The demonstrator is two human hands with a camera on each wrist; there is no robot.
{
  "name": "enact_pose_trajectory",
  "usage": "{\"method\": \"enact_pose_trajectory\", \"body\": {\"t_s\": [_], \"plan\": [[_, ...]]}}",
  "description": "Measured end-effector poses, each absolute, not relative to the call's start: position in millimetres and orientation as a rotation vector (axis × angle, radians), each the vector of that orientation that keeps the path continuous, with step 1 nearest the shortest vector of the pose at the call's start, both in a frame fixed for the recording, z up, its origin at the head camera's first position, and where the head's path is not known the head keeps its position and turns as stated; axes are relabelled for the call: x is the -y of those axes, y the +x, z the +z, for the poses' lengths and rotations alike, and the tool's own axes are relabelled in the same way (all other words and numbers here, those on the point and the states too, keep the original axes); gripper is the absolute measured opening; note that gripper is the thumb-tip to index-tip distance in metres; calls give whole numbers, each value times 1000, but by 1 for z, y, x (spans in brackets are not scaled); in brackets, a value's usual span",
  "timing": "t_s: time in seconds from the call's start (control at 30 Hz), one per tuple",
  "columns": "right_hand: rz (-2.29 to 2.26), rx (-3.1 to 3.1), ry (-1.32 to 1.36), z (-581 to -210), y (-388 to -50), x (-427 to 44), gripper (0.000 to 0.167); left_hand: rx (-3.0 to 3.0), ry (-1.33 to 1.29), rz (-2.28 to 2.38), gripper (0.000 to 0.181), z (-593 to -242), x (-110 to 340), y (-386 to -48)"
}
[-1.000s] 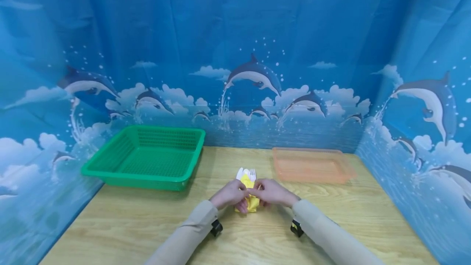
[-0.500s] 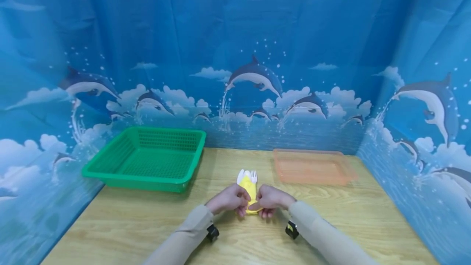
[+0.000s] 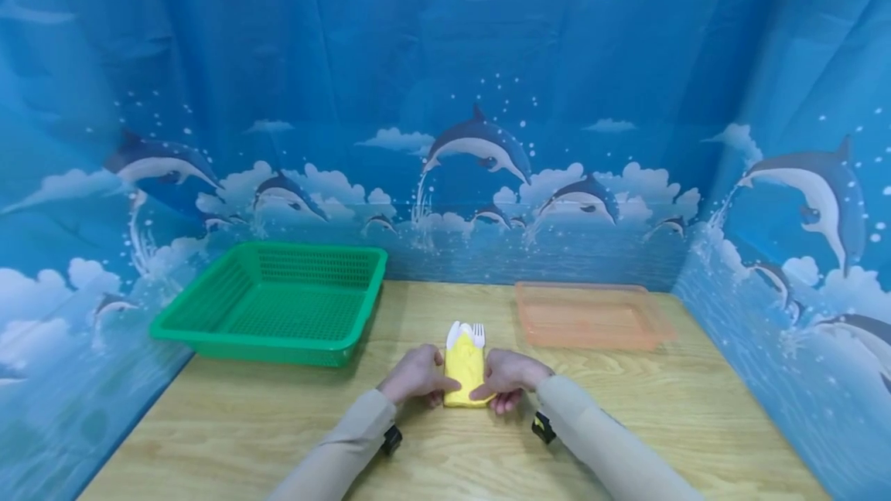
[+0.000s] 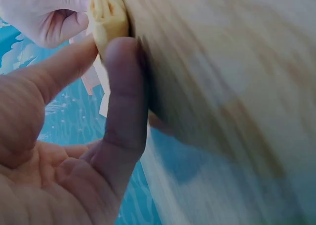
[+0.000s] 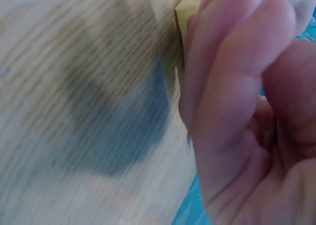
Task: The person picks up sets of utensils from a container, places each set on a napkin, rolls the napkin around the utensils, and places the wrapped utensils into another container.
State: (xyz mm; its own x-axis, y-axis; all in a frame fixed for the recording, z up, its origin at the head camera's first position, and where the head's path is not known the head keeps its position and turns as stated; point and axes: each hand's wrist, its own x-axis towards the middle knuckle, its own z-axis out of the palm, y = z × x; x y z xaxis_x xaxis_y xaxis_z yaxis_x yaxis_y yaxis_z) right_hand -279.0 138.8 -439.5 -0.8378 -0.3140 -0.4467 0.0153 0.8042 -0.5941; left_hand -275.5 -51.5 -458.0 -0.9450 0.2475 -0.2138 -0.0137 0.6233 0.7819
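Observation:
A folded yellow napkin point(image 3: 464, 366) lies flat on the wooden table in the head view. Out of its far end stick the white tips of a knife point(image 3: 453, 332), a rounded piece that looks like a spoon point(image 3: 465, 328), and a fork point(image 3: 479, 335). On the left, my left hand point(image 3: 416, 374) pinches the napkin's near edge, thumb on top; the left wrist view shows thumb and forefinger at the layered fold point(image 4: 109, 25). My right hand point(image 3: 513, 379) holds the near right corner, its thumb over the cloth. In the right wrist view, curled fingers point(image 5: 227, 82) hide most of the napkin.
At the back left stands a green plastic basket point(image 3: 341, 346) with mesh walls. A shallow, clear orange tray point(image 3: 595, 335) lies at the back right. Blue dolphin-print curtains point(image 3: 445, 60) close off the table point(image 3: 445, 462) at the back and sides.
Both hands have moved from the napkin's middle toward its near end and spread apart. The left hand has shifted left, and more of the flattened yellow napkin shows between the hands.

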Motion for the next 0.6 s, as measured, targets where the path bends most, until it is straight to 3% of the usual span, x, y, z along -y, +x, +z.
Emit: {"method": "enact_pose_trajectory", "body": {"t_s": [0.27,0.6], "plan": [[-811,-2432,-255,-442,-281,-142,30,-2416,168,1370,24,-459,48,-277],[-1020,-2294,-267,-459,-284,-154,24,-2059,128,1628,25,-471,38,-280]]}}
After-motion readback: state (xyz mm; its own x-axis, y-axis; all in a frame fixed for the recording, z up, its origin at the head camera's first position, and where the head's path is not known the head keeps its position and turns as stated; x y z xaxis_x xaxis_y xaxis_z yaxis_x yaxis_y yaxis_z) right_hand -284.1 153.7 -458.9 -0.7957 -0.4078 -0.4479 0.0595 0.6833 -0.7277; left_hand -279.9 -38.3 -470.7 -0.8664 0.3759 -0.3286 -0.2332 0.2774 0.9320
